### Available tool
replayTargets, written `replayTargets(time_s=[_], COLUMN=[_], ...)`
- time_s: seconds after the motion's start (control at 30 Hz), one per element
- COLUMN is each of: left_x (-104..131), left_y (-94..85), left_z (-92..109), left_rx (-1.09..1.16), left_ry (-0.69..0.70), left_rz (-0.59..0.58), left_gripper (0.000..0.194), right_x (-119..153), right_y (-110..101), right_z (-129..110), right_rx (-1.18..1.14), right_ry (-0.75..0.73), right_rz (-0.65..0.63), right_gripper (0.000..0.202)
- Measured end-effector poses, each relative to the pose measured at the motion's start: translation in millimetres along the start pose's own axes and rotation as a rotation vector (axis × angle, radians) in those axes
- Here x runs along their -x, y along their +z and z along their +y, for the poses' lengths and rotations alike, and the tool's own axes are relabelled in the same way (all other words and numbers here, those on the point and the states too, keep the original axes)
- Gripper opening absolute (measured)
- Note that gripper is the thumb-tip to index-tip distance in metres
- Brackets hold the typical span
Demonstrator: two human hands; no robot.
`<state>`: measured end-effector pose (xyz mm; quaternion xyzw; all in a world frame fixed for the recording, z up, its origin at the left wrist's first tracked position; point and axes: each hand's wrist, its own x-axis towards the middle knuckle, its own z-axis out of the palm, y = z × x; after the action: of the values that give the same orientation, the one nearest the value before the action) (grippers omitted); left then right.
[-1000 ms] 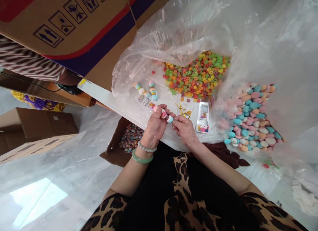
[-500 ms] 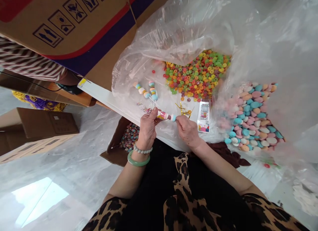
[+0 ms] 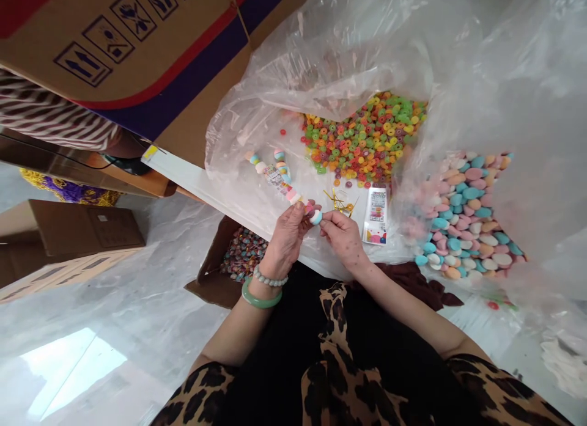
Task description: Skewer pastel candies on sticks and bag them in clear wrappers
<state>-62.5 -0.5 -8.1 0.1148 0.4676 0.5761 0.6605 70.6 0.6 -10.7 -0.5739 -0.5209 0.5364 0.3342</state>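
My left hand (image 3: 290, 230) is closed around a candy skewer (image 3: 316, 217) in a clear printed wrapper (image 3: 275, 178), whose flat end points up and left. Pink, white and blue candies show through and beyond the fingers. At the lower end, beside the blue-and-white candy, my right hand (image 3: 342, 235) is pinched; the exact bit between its fingertips is hidden. Other candy skewers (image 3: 253, 159) lie just beyond the wrapper. Gold twist ties (image 3: 339, 203) and a stack of printed wrappers (image 3: 376, 215) lie past my right hand.
Ring gummies (image 3: 367, 139) are heaped on plastic sheeting (image 3: 284, 90); pastel candies (image 3: 472, 212) are piled at right. A large carton (image 3: 183, 108) stands at the table's left. An open box (image 3: 208, 279) of wrapped sweets sits below the table edge.
My left hand has moved right and slightly down along the skewer, closer to my right hand. The wrapper's printed end now lies over the other skewers, and less of the candy shows between my hands.
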Motion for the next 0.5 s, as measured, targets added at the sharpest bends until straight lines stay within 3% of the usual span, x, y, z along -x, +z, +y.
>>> replayTargets(time_s=[0.13,0.3,0.4,0.5], left_x=[-3.6,2.1,5.7,3.5], left_y=[0.4,16.1,18.5,10.2], left_z=[5.4,-15.3,-23.7,-15.7], left_rx=[0.0,-0.04,-0.002,0.028], left_ry=[0.088,0.192,0.11,-0.049], left_rz=[0.009,0.057,0.047,-0.044], left_gripper=[0.038,0.029,0.028,0.031], right_x=[-0.5,1.3,-0.4,-2.8], right_y=[2.8,15.0,15.8,9.8], right_z=[-0.9,-1.6,1.8,5.2], right_rx=[-0.079,-0.238,-0.327,-0.29], right_ry=[0.056,0.148,0.188,0.151], right_rz=[0.027,0.042,0.059,0.077], right_gripper=[0.014,0.015,0.014,0.015])
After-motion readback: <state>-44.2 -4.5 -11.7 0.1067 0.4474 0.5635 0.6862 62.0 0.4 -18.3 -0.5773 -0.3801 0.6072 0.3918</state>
